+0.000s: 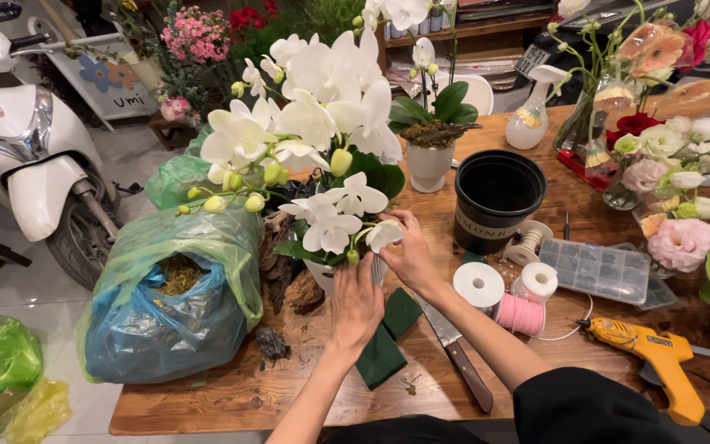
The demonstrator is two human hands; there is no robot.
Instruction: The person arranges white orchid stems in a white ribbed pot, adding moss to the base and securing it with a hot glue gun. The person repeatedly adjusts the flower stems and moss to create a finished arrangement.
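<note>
Wooden tabletop (207, 395) in a flower shop, crowded with bouquets, holds our work: a white ribbed pot (322, 275) of white orchids (322, 123) standing near the middle, just beside a plastic sack of moss (166, 304). Our left hand (355, 304) lies flat against the pot's front, fingers together; our right hand (408, 255) curls round its far side, fingertips by a low bloom. Steady support from both palms, clear of the waxy petals, seems wise, since the arching stems look top-heavy. Dark green foam blocks (388, 341), a wooden-handled knife (458, 353), a glossy black bucket (495, 197) and a yellow glue gun (651, 353) lie near.
</note>
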